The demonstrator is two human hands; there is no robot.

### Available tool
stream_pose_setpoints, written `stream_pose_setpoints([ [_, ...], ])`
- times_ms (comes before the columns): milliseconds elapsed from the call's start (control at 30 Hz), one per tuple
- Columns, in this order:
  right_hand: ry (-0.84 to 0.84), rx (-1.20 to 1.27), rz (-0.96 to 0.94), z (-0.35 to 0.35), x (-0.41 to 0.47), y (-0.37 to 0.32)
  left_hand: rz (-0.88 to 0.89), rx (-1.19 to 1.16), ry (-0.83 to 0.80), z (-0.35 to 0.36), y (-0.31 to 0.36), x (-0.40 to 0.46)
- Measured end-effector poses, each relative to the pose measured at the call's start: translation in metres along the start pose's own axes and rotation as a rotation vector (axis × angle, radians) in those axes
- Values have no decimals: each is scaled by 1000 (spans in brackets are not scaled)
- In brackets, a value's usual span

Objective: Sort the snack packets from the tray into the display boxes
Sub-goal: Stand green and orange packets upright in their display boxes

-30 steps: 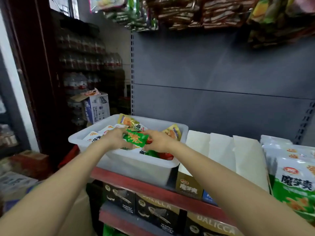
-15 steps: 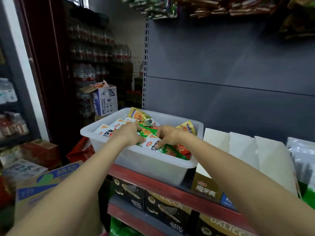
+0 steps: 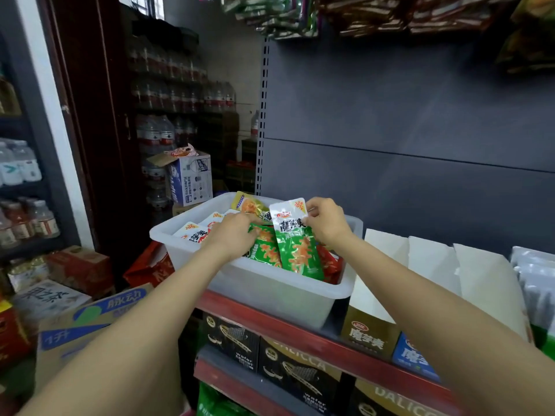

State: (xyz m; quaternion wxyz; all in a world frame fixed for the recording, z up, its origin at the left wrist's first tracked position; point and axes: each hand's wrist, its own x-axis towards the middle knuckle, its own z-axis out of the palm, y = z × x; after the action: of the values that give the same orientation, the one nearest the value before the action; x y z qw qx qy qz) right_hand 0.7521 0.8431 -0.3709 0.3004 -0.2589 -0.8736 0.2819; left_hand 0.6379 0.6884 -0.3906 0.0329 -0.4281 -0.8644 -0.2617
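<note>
A translucent white tray (image 3: pixel 270 292) stands on the red-edged shelf, full of snack packets in green, white, yellow and red. My right hand (image 3: pixel 326 222) pinches the top corner of a green and white packet (image 3: pixel 295 241) and holds it upright above the tray. My left hand (image 3: pixel 234 235) lies among the packets in the tray, its fingers curled on another green packet (image 3: pixel 264 246). To the right of the tray stand display boxes with tall white flaps, a gold one (image 3: pixel 371 334) and a blue one (image 3: pixel 413 354).
A dark grey back panel (image 3: pixel 405 130) rises behind the shelf. Green packets (image 3: pixel 537 295) fill a box at far right. Black wafer boxes (image 3: pixel 288 367) sit on the shelf below. Cartons (image 3: pixel 90 316) and bottled water (image 3: pixel 156 136) crowd the floor at left. Hanging snacks (image 3: pixel 390 13) are overhead.
My right hand has lifted a green and white packet out of the pile and now holds it upright. My left hand stays down in the tray. The camera has shifted slightly left.
</note>
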Motion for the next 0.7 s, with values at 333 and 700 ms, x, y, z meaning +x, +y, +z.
stream_pose_setpoints([
  [333,128,588,77,-59,-30,-4,187,-637,-1,4,71,-17],
  [700,297,592,27,-198,-101,48,367,-939,-54,47,224,-26],
])
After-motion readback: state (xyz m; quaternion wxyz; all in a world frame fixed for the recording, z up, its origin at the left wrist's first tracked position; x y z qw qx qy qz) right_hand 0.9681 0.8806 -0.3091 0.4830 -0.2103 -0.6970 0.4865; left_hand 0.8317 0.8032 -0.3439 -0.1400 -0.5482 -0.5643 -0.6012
